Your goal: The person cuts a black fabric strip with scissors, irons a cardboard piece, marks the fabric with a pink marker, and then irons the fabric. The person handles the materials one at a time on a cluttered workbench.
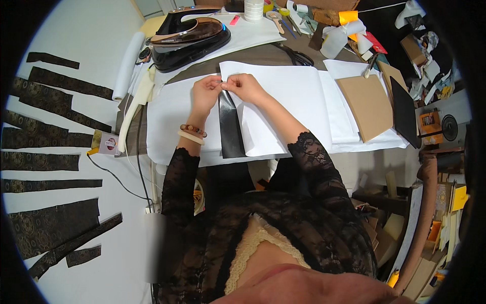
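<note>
A sheet of white paper-like material lies before me, with its left part turned back over a glossy black strip. My left hand pinches at the strip's far end. From the right, my right hand meets it with thumb and finger closed on the edge of the white sheet, the fingertips of both hands close together. The fingers hide exactly what is between them. Under all this is a larger white sheet spread over the table.
A black and bronze iron stands back left. Black-handled scissors lie behind the sheet. A spray bottle is back right, with brown boards and a black board nearer. Cables hang at the left edge.
</note>
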`<move>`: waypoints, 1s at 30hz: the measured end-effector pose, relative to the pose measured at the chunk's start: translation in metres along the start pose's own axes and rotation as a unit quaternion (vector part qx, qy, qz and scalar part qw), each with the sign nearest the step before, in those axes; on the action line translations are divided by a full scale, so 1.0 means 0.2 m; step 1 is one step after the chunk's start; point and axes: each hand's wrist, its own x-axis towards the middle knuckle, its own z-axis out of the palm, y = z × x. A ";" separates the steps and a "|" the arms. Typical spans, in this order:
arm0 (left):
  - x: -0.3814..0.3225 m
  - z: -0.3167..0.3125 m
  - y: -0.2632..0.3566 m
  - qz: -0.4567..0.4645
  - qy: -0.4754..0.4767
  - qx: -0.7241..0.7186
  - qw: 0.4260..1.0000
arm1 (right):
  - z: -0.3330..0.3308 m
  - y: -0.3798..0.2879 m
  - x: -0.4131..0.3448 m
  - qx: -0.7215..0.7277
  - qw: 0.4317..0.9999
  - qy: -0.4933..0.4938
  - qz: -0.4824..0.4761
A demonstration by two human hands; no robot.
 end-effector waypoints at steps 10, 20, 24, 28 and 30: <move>0.02 -0.15 -0.08 -0.067 0.040 0.005 0.997 | -0.05 0.09 -0.14 -0.036 0.983 0.179 0.018; -0.16 -0.17 0.20 0.227 -0.288 0.470 0.802 | -0.06 0.07 -0.14 -0.128 0.980 0.144 0.044; -0.17 -0.21 0.20 0.207 -0.313 0.507 0.776 | -0.01 -0.11 -0.20 -0.062 0.989 0.137 0.018; -0.18 -0.20 0.22 0.183 -0.309 0.513 0.780 | -0.04 -0.09 -0.23 -0.055 0.992 0.111 -0.038; -0.18 -0.20 0.22 0.170 -0.312 0.517 0.779 | -0.07 0.03 -0.22 0.010 0.995 0.104 -0.001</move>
